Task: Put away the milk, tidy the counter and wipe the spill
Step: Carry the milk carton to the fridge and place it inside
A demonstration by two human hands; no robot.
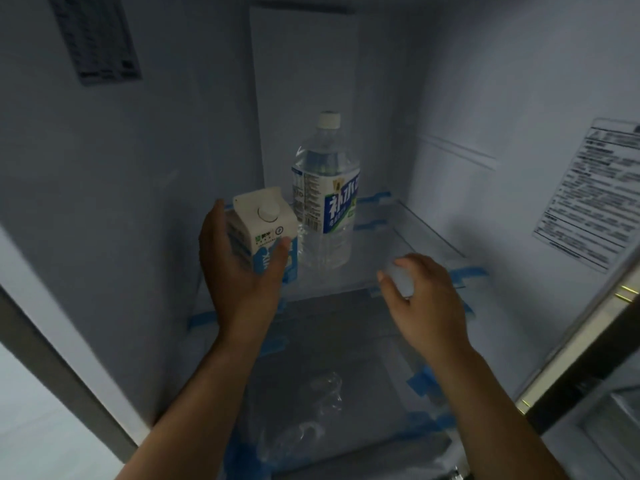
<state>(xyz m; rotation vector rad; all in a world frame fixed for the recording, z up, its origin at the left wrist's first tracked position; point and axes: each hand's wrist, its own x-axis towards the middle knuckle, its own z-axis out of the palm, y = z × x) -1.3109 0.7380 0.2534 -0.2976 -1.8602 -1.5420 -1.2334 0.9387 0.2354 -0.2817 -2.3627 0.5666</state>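
Milk carton [263,230] upright, cap facing camera | left hand [239,271] gripping it | right hand [426,292] loosely curled

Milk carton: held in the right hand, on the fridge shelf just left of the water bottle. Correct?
Not quite. The head view shows the left hand gripping the milk carton, not the right. The right hand is off to the side at the shelf edge. The rest holds: the carton is just left of the water bottle.

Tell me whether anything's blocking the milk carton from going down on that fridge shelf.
Nothing visible blocks it. The left hand holds the milk carton over the glass shelf, just left of the water bottle, which stands beside it, not under it. The right hand is off to the right.
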